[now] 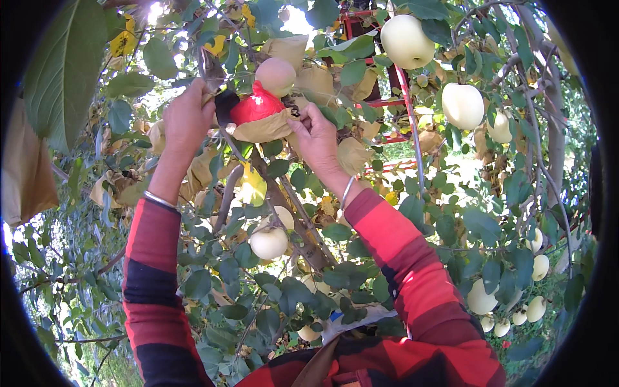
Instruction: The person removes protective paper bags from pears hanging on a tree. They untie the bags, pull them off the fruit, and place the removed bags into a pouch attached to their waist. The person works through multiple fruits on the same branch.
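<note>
A brown paper fruit bag (263,128) is spread open, its dark inner side (225,105) showing at the left. Inside it sits a fruit wrapped in a shiny red inner bag (256,107), gathered to a point at the top. My right hand (316,135) pinches the paper's right edge between thumb and fingers. At the left side, my left hand (189,116) is closed with fingertips by the dark paper and a thin stem; what exactly it grips is partly hidden. Just above the red wrap hangs a bare pale apple (275,77).
Pale apples hang at upper right (407,41) and below my hands (269,243). A red metal ladder (406,96) stands behind the foliage. Another paper bag (28,167) and a large leaf (65,72) are close at the left. A branch (295,217) runs below my hands.
</note>
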The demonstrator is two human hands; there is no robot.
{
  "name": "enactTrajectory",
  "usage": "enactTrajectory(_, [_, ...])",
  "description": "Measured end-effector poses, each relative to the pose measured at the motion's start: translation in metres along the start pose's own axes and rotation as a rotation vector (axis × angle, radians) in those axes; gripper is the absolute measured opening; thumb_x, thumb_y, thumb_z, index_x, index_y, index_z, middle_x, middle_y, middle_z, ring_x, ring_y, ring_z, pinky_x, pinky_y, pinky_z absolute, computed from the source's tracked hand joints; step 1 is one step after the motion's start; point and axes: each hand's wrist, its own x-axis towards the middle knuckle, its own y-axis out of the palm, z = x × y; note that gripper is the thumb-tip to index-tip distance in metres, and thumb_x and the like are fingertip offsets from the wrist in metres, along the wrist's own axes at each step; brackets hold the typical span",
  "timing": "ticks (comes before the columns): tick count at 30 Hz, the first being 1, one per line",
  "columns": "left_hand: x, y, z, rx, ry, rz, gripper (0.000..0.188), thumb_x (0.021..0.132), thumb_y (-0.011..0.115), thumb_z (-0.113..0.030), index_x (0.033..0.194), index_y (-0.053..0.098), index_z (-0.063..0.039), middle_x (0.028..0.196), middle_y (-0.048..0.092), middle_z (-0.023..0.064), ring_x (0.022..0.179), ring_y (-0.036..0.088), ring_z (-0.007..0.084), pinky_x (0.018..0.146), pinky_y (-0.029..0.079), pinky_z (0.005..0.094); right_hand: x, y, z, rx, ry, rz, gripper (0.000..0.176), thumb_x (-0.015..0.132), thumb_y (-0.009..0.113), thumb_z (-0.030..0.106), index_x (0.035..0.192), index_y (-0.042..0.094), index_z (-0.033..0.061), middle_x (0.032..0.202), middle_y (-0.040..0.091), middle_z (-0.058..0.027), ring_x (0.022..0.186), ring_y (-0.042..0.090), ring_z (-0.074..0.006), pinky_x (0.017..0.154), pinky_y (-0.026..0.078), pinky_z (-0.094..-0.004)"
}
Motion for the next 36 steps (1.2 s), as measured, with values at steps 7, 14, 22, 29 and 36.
enactTrajectory(7, [-0.018,0.007,-0.020,-0.208,0.553,0.017,0.034,0.079,0.068,-0.007,0.112,0.064,-0.010,0.120,0.062,0.0087,0.108,0.060,0.0307,0.089,0.050,0.0380,0.009,0.004,0.003,0.056,-0.153,0.107,0.018,0.084,0.068,0.003,0.090,0.051,0.0033,0.072,0.054,-0.0098,0.061,0.051,-0.0186,0.059,0.046,-0.0317])
enactTrajectory(14, [-0.004,0.017,-0.033,-0.256,0.699,0.163,0.040,0.076,0.070,-0.007,0.115,0.060,-0.007,0.118,0.059,0.0100,0.106,0.059,0.0316,0.086,0.050,0.0374,0.014,0.001,0.007,-0.011,-0.339,0.131,0.018,0.082,0.066,-0.001,0.091,0.051,0.0034,0.079,0.054,-0.0126,0.071,0.056,-0.0291,0.065,0.047,-0.0357])
enactTrajectory(22, [-0.001,0.022,-0.033,-0.078,0.676,0.185,0.027,0.074,0.071,-0.005,0.099,0.061,-0.005,0.097,0.060,0.0104,0.089,0.061,0.0301,0.075,0.049,0.0386,0.018,0.000,0.005,0.055,-0.199,0.195,0.018,0.083,0.068,0.001,0.090,0.051,0.0028,0.078,0.054,-0.0112,0.069,0.054,-0.0252,0.065,0.047,-0.0340])
enactTrajectory(29, [-0.010,0.027,-0.028,-0.271,0.626,0.024,0.028,0.077,0.070,-0.007,0.103,0.060,-0.005,0.093,0.062,0.0129,0.086,0.061,0.0326,0.075,0.049,0.0405,0.022,-0.005,-0.003,0.145,-0.181,0.228,0.015,0.088,0.067,0.003,0.090,0.052,0.0029,0.073,0.048,0.0016,0.067,0.044,-0.0047,0.060,0.041,-0.0229])
enactTrajectory(36, [-0.004,0.029,-0.038,-0.137,0.573,0.116,0.019,0.079,0.069,-0.010,0.096,0.063,-0.006,0.092,0.063,0.0130,0.085,0.061,0.0324,0.073,0.049,0.0404,0.022,-0.005,-0.003,0.110,-0.235,0.254,0.015,0.084,0.068,0.004,0.091,0.054,0.0017,0.081,0.054,-0.0101,0.070,0.053,-0.0229,0.068,0.046,-0.0315])
